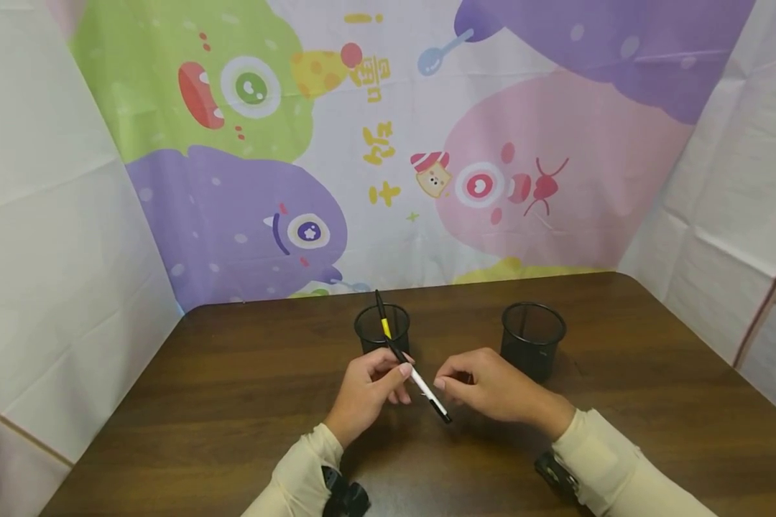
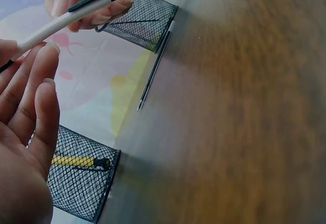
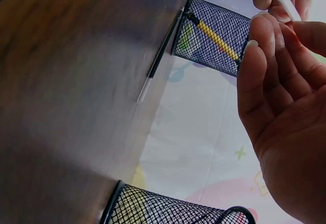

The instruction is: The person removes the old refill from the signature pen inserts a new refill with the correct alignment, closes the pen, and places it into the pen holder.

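Note:
My left hand pinches a white pen with black ends between thumb and fingers. The pen slants down toward my right hand; its black clip shows in the left wrist view. My right hand hovers close to the pen's lower part, fingers bent and thumb near them, with nothing visible held. Whether its fingertips touch the pen I cannot tell. Behind my left hand stands a black mesh cup with a yellow and black pen in it. Another black mesh cup stands behind my right hand.
A thin dark rod with a pale end, like a pen refill, lies on the brown wooden table between the cups. A cartoon-printed cloth hangs behind the table, and white cloth hangs at the sides.

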The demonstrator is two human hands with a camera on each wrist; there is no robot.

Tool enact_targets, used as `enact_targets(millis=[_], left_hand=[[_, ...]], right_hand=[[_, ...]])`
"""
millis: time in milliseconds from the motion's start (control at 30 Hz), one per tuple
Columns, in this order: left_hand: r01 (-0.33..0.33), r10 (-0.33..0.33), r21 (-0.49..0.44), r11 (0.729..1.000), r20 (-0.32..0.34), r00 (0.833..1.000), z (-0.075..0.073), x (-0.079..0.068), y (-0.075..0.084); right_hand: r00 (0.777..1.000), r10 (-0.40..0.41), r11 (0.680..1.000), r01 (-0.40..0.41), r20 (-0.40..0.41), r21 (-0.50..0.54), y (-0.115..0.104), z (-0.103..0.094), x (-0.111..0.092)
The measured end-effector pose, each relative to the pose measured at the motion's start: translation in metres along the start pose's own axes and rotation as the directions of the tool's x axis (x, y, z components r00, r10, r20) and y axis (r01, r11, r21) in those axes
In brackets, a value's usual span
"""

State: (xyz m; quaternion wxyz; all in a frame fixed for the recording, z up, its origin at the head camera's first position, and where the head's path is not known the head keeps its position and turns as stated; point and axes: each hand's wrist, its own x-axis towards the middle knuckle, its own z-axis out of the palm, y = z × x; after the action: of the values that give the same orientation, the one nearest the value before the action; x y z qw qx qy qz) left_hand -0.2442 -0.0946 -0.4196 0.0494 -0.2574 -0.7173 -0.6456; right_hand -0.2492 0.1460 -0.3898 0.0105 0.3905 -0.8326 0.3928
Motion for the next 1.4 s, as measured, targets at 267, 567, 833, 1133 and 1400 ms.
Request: enact_targets(millis=[267, 567, 833, 1133, 1400], left_hand=[[-0.005, 0.005, 0.01, 1.0, -0.02, 1.0, -0.004, 0.001, -0.001], [0.0, 0.002, 0.019, 1.0, -0.068, 0.998, -0.01, 0.0, 0.001], [0.008, -0.003, 0.048, 0.999, -0.098, 0.995, -0.016, 0.003, 0.004], [-0.007, 0.018, 0.085, 0.996, -0.129, 0.992, -0.022, 0.006, 0.011], [-0.031, 0.048, 0.094, 0.995, -0.18, 0.983, -0.027, 0.012, 0.015]], right_hand=[[1.0, -0.003, 1.0, 0.003, 0.003, -0.001, 0.0, -0.001, -0.001], [1.0, 0.0, 1.0, 0.0, 0.015, -0.001, 0.001, 0.001, -0.001], [1.0, -0.004, 1.0, 0.004, 0.012, 0.003, 0.002, -0.001, -0.001], [0.999, 0.015, 1.0, -0.015, 0.029, 0.014, 0.002, -0.001, -0.002], [0.999, 0.012, 1.0, -0.012, 0.035, 0.016, 0.004, 0.0, -0.003]])
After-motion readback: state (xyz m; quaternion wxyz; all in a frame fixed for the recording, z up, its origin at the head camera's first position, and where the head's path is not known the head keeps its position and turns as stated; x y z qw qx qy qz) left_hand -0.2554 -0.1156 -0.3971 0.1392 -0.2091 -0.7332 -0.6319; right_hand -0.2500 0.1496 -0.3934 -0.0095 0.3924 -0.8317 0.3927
